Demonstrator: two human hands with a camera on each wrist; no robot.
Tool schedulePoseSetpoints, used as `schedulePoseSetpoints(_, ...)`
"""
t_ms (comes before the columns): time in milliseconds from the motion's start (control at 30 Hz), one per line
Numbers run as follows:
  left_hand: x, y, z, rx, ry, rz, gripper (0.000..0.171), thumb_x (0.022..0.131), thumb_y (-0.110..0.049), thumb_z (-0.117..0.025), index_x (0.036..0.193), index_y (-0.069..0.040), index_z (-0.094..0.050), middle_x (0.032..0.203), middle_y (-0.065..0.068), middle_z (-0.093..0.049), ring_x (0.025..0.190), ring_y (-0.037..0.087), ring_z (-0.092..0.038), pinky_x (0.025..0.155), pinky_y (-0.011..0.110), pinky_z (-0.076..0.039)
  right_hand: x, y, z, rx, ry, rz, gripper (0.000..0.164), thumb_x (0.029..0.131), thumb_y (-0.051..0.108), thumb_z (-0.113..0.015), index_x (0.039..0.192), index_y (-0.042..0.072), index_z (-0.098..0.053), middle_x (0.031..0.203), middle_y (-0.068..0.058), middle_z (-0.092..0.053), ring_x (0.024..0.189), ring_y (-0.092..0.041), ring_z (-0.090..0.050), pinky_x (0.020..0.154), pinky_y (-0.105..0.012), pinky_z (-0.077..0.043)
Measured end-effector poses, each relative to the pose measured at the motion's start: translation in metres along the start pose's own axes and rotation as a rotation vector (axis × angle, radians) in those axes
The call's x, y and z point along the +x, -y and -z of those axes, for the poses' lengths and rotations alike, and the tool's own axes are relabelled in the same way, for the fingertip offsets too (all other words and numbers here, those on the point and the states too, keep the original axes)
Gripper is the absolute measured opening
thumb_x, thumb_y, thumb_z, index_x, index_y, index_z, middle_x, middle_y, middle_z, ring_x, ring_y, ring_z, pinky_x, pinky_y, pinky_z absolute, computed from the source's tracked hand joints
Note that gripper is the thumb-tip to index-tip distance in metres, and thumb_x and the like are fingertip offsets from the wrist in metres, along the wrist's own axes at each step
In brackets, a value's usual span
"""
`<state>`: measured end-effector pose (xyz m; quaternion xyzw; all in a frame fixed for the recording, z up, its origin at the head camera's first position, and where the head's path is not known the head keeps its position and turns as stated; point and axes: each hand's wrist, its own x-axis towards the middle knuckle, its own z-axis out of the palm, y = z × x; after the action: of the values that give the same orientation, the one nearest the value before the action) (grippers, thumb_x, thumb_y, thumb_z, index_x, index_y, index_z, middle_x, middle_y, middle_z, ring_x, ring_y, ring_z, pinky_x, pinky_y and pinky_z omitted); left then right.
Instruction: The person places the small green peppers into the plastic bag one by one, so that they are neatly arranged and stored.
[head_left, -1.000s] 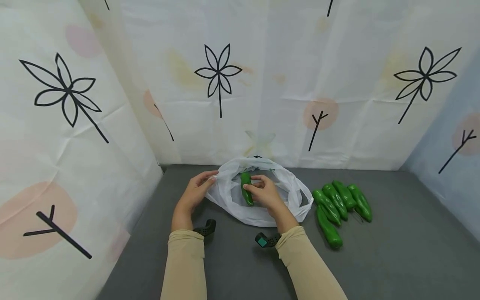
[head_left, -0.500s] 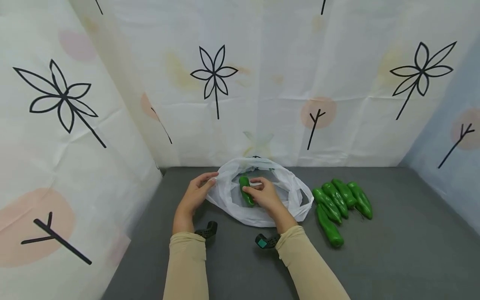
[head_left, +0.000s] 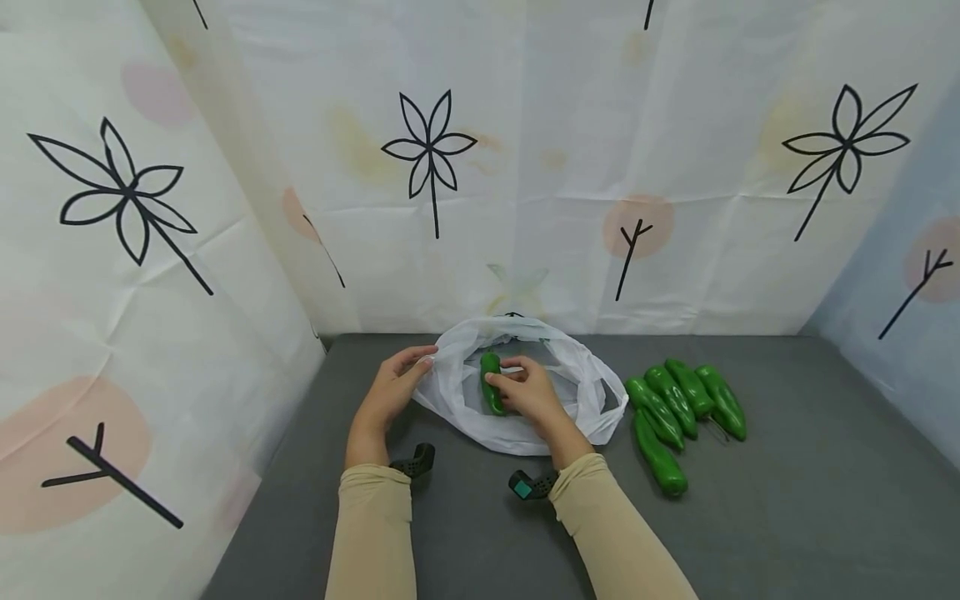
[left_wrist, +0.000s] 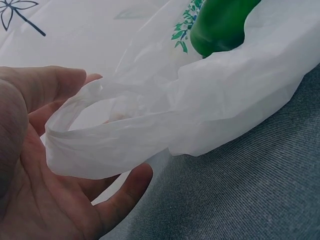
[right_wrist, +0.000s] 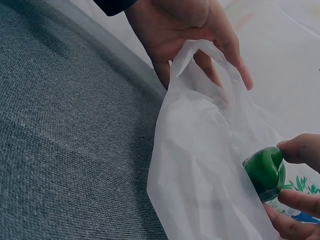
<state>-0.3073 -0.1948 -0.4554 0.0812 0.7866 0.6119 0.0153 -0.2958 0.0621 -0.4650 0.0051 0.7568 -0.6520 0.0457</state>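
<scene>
A white plastic bag [head_left: 452, 386] stands with its mouth spread in the middle of the table. At its left side, my left hand [head_left: 388, 390] holds the handle loop [left_wrist: 105, 145] loosely between thumb and fingers. My right hand [head_left: 534, 392] reaches over the mouth and pinches a green pepper [head_left: 491, 383] between thumb and fingers. In the right wrist view the pepper [right_wrist: 265, 172] hangs at the bag's edge, partly hidden by the plastic; the left wrist view shows its rounded end [left_wrist: 220, 30] above the bag.
To the right of the bag lie several more green peppers [head_left: 660, 457] in a loose group on the grey tabletop [head_left: 465, 542]. Behind and at the sides hang patterned white cloth walls [head_left: 525, 167].
The pepper has dipped slightly lower into the bag's mouth, with its tilt changing a little. My left hand has stayed at the bag's left edge. The head view has shifted slightly.
</scene>
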Motion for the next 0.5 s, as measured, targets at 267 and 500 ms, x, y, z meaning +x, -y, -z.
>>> schedulePoseSetpoints(267,-0.0006,-0.0015,-0.0018,0.025,-0.007,0.012,0.039,0.11,-0.028,-0.061,0.147,-0.015,-0.064,0.155,0.012,-0.053,0.156,0.033,-0.036,0.127,0.06,-0.031,-0.0009,0.0007,-0.0015,0.001,-0.008,-0.007,0.046,0.099,0.026,-0.078,0.136,0.004,-0.063,0.118,-0.02,-0.071,0.09,-0.021,-0.072,0.076,-0.034,-0.063)
schedulePoseSetpoints(500,0.0007,-0.0004,-0.0013,0.023,0.001,0.0,0.04,0.11,-0.027,-0.061,0.148,-0.014,-0.063,0.155,0.012,-0.053,0.155,0.033,-0.038,0.127,0.06,-0.03,0.0006,0.0003,-0.003,0.029,-0.007,-0.016,0.047,0.099,0.024,-0.077,0.137,0.001,-0.062,0.115,-0.018,-0.07,0.093,-0.024,-0.074,0.077,-0.035,-0.065)
